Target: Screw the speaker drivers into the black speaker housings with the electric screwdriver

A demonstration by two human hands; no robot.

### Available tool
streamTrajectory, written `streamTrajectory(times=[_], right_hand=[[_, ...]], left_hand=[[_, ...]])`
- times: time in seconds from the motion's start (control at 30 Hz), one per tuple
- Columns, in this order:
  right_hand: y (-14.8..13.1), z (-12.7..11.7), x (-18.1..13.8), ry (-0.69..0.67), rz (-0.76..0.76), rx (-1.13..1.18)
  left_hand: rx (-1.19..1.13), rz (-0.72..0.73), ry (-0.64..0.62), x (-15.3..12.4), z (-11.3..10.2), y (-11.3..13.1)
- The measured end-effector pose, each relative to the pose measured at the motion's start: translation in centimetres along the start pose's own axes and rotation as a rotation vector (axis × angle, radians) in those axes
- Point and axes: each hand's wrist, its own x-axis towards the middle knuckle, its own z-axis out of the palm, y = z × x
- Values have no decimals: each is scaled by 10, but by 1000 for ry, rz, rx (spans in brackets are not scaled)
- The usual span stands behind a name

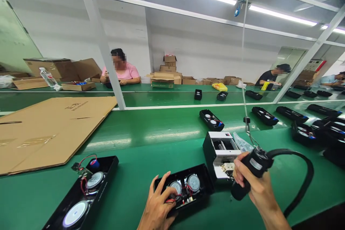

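My left hand (159, 206) rests on an open black speaker housing (201, 178) with two round drivers and red wires, fingers curled on its near edge and circuit board. My right hand (256, 185) is wrapped round a black electric screwdriver (252, 170) that hangs from a cord, its thick cable looping right. The tool's tip points down beside a white and black screw feeder box (219, 151).
Another open speaker housing (83, 194) lies at lower left. A flat cardboard sheet (48, 129) covers the left of the green bench (151, 143). More black housings (211, 119) lie along the belt. People sit at the far side among cardboard boxes (164, 77).
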Motion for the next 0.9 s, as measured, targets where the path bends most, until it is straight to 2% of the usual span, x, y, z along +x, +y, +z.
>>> streamTrajectory(times=[0.13,0.23,0.3,0.43,0.5,0.73,0.9], right_hand=[[-6,8,-19,-88,9,74],[-13,9,-21,-61,21,92],[-18,4,-14,-15,-36,66],[-21,-9,13,169,-233,43],[-17,-12,24,225,-253,72],[10,-13,36,217,-268,28],[4,-17,34,202,-280,11]], left_hand=[[-7,-26,-40,7,-11,8],[1,-21,-49,8,-13,10],[7,-17,-45,7,-12,10],[32,-16,-42,4,-8,9],[34,-17,-30,2,-5,7],[54,9,-42,-2,0,0],[23,-3,0,0,0,2]])
